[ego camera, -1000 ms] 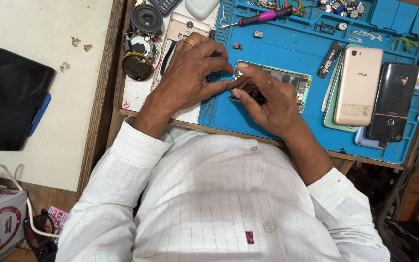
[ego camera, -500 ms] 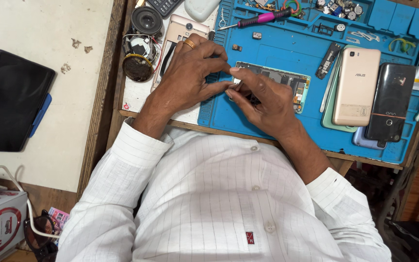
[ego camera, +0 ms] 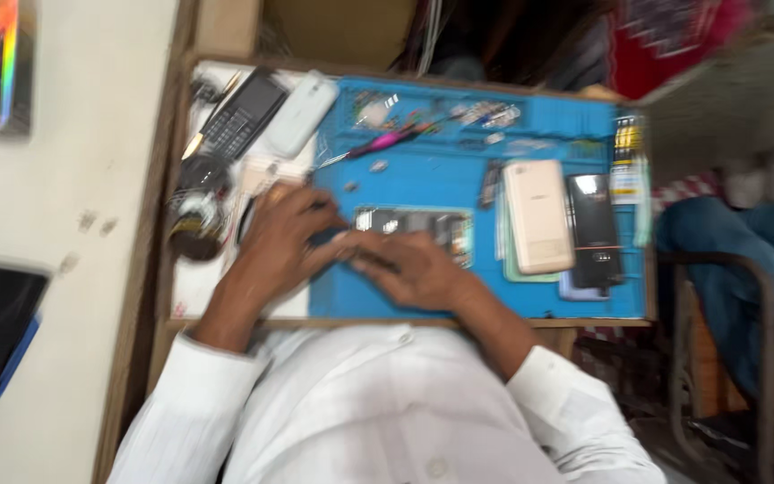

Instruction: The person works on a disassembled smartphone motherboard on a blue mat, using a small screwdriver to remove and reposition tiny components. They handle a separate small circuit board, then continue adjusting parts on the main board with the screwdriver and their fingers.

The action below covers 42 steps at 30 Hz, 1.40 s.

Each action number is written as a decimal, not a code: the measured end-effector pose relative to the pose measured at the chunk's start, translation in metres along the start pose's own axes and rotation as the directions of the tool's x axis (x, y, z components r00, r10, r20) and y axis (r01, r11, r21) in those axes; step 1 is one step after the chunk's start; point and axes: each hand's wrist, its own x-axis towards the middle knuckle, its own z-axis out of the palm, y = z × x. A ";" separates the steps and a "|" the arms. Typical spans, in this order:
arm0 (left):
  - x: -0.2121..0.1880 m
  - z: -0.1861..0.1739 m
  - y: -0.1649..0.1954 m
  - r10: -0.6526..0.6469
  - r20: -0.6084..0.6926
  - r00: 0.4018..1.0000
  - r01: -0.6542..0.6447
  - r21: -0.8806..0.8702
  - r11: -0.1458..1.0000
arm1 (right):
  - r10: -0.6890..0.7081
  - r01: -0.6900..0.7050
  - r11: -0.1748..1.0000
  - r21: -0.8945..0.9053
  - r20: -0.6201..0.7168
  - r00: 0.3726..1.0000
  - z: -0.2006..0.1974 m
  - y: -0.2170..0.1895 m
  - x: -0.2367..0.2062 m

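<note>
Work in hand: an opened dark smartphone with its back cover off and its internal board exposed [ego camera: 423, 231] lies flat near the middle of the blue rubber repair mat [ego camera: 423, 296]. The left hand [ego camera: 284, 237] rests over the phone's left end and the right hand [ego camera: 409, 269] lies over its lower left portion. The fingertips of both hands meet at the phone's lower left edge. The frame is motion-blurred, so I cannot tell whether either hand pinches a part or a tool or only presses on the body.

Progress, as judged: the cover is already off and the internals are accessible. The phone is not reassembled, and loose small parts remain in the mat's upper trays.

Clearances:
- Right of the phone, just beside it, lie a beige smartphone lying back up [ego camera: 537, 215] and a black smartphone lying back up [ego camera: 593, 229].
- Above, a pink-handled screwdriver [ego camera: 387, 142] lies across the mat.
- Left of the mat stand a dark round container [ego camera: 194, 229], a black keypad handset [ego camera: 242, 112] and a white oblong device [ego camera: 302, 112].
- The mat's bare lower strip, along the wooden bench edge, is the main open room.
</note>
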 end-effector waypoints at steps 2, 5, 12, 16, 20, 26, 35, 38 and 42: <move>0.004 -0.001 0.004 -0.006 0.006 1.000 0.006 0.023 1.000 | -0.062 0.064 0.998 0.028 -0.090 0.994 -0.003 -0.001 -0.002; 0.006 0.000 0.006 -0.012 0.014 1.000 0.011 0.022 1.000 | -0.118 0.096 0.988 -0.122 -0.183 0.976 0.001 0.000 -0.004; -0.001 0.006 -0.007 0.033 -0.029 0.999 -0.032 0.034 0.999 | -0.080 0.067 0.994 -0.089 -0.153 0.985 0.008 0.005 -0.005; -0.006 0.003 -0.008 0.024 -0.038 0.999 -0.024 -0.001 1.000 | 0.051 -0.050 0.992 0.112 -0.008 0.999 0.001 0.007 -0.003; -0.004 -0.002 -0.005 0.002 -0.023 1.000 -0.003 -0.041 0.999 | -0.054 0.057 0.998 0.015 -0.127 0.990 0.004 0.005 -0.001; -0.002 -0.004 -0.003 -0.027 0.018 0.999 0.028 -0.067 0.997 | -0.046 0.051 0.996 0.069 -0.080 0.996 0.002 0.010 -0.001; -0.004 -0.002 -0.006 0.019 -0.025 1.000 -0.021 -0.067 0.998 | -0.123 0.123 0.992 0.000 -0.092 0.988 0.005 0.010 -0.001; -0.005 -0.001 -0.007 0.006 -0.018 1.000 -0.007 -0.075 0.997 | -0.108 0.104 0.994 -0.039 -0.108 0.988 0.005 0.009 -0.002; -0.007 0.002 -0.008 0.004 -0.023 1.000 -0.006 -0.088 0.996 | -0.034 0.039 0.994 0.098 -0.054 0.998 0.002 0.012 -0.003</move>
